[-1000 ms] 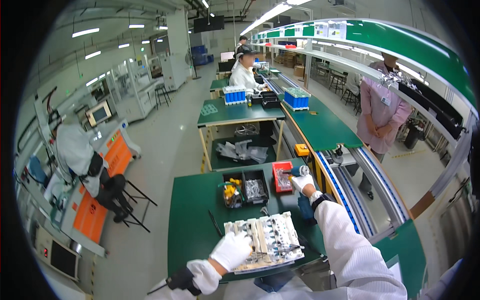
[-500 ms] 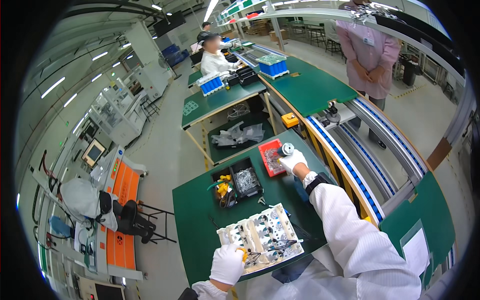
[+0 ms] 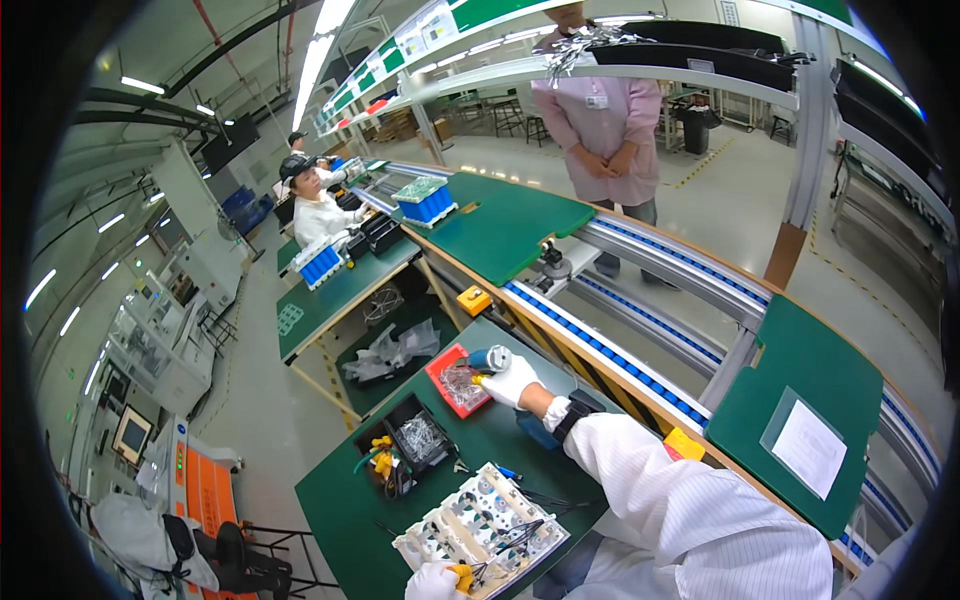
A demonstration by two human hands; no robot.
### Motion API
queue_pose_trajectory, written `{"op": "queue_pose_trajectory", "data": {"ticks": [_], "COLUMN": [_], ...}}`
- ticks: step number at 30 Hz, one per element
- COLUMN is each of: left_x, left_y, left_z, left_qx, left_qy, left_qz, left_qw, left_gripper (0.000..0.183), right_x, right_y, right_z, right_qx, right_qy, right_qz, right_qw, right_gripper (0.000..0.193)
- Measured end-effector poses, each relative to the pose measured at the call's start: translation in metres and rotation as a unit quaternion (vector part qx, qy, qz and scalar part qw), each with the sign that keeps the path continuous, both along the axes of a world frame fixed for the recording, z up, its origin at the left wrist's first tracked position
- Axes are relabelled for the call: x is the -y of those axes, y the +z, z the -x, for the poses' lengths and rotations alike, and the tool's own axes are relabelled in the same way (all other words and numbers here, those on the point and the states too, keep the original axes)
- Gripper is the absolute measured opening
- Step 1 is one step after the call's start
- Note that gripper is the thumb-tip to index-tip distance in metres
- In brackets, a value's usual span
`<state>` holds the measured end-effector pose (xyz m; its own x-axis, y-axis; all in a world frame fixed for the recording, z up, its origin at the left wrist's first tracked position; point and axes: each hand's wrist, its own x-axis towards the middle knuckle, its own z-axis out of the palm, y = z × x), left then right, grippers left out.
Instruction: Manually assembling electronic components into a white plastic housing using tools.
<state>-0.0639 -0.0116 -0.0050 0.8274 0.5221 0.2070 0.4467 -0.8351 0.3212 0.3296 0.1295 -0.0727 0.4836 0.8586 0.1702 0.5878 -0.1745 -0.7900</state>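
Note:
My right hand (image 3: 512, 384), in a white glove, is closed around a teal-and-grey power screwdriver (image 3: 490, 359). Its front end hangs over a red bin (image 3: 446, 396) of small metal screws. A white plastic block (image 3: 480, 530) with rows of round openings and black leads lies at the table's near edge. My left hand (image 3: 432, 583), also gloved, pinches a yellow piece (image 3: 462, 577) at the block's near left corner; the picture's lower edge cuts off part of that hand.
A black divided bin (image 3: 405, 440) holds yellow parts and metal fasteners. Beyond the green table (image 3: 340, 490) runs a conveyor (image 3: 620, 365) with blue rollers. A person in pink (image 3: 610, 130) stands across it; another in white (image 3: 320, 215) sits farther along. A paper sheet (image 3: 803, 447) lies right.
The view has swung to the right, so the table sits lower and farther left. My right hand still has the screwdriver at the red bin; my left stays at the block's corner.

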Motion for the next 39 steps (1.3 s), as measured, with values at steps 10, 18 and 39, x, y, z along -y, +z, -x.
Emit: {"op": "queue_pose_trajectory", "data": {"ticks": [10,18,39], "left_x": [0.001,0.028,0.014], "left_y": [-0.006,-0.018,-0.011], "left_z": [0.002,0.02,0.001], "left_qx": [-0.01,0.059,0.049], "left_qy": [0.038,0.121,0.094], "left_qz": [0.005,-0.04,0.026], "left_qw": [0.999,0.99,0.994], "left_gripper": [0.02,0.013,0.022], "right_x": [0.139,0.143,-0.022], "right_y": [-0.03,-0.03,-0.044], "right_z": [-0.011,0.017,0.023], "right_qx": [-0.29,-0.072,-0.08], "right_qy": [0.105,0.086,-0.035], "right_qz": [-0.268,-0.099,-0.16], "right_qw": [0.913,0.989,0.983], "right_gripper": [0.025,0.028,0.017]}}
